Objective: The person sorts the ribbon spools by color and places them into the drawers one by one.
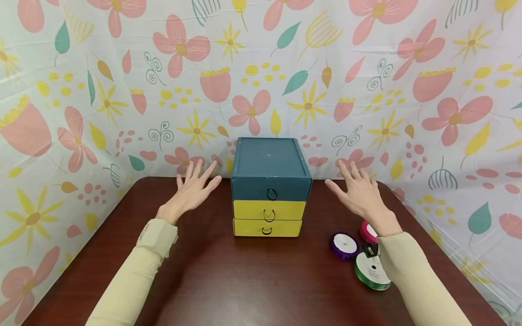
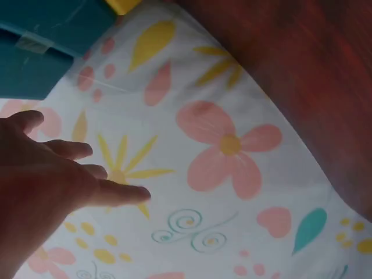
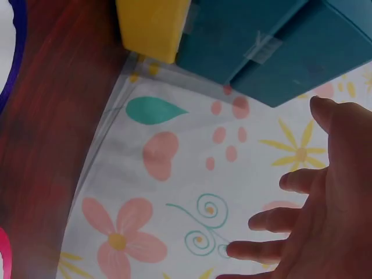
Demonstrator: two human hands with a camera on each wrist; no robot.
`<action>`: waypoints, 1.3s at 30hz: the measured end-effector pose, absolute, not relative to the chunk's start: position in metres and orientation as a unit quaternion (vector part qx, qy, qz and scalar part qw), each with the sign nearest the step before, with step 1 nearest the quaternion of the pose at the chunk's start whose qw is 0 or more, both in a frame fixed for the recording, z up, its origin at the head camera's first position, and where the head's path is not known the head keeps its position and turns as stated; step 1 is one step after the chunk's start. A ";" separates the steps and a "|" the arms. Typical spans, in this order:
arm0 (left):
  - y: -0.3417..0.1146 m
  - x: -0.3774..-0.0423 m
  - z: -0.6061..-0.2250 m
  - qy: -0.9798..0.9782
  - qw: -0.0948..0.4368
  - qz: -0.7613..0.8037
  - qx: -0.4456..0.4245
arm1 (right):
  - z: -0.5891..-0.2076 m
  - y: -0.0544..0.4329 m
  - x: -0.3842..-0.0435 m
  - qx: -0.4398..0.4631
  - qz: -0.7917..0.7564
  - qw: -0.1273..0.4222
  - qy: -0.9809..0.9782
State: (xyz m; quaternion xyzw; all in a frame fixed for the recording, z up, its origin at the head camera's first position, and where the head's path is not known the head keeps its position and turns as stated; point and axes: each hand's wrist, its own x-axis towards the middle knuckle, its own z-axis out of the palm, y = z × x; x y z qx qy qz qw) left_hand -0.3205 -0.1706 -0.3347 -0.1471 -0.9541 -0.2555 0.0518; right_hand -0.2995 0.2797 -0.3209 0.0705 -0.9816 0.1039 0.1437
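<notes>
A small drawer box (image 1: 269, 185) stands at the back middle of the table, with a blue top and blue upper drawer over two yellow drawers, each with a dark ring pull. To its left, my left hand (image 1: 190, 192) is held up with fingers spread, apart from the box and holding nothing. On the other side my right hand (image 1: 360, 192) is raised likewise, fingers spread. Both wrist views show the left hand (image 2: 58, 174) and right hand (image 3: 314, 203) empty, with the blue side of the box nearby.
Near my right forearm lie ribbon spools: a purple one (image 1: 344, 245), a pink one (image 1: 368, 232) and a green one (image 1: 373, 271), with a small black object (image 1: 370, 249) among them. A flower-print cloth (image 1: 261, 68) hangs behind the dark wooden table (image 1: 253, 285).
</notes>
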 end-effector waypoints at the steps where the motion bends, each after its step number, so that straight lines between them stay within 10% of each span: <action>1: -0.168 -0.322 -0.332 -0.948 0.051 -0.272 -0.155 | -0.320 0.279 -0.299 0.073 0.105 0.141 -0.982; 9: -0.137 -0.315 -0.290 -0.859 0.011 -0.446 -0.250 | -0.312 0.272 -0.292 0.085 0.113 0.088 -0.986; 23: -0.118 -0.330 -0.279 -0.795 -0.067 -0.553 -0.239 | -0.313 0.244 -0.266 0.206 0.238 -0.184 -0.931; 39: -0.109 -0.354 -0.315 -0.790 0.015 -0.574 -0.218 | -0.333 0.162 -0.261 0.252 0.588 -0.236 -0.731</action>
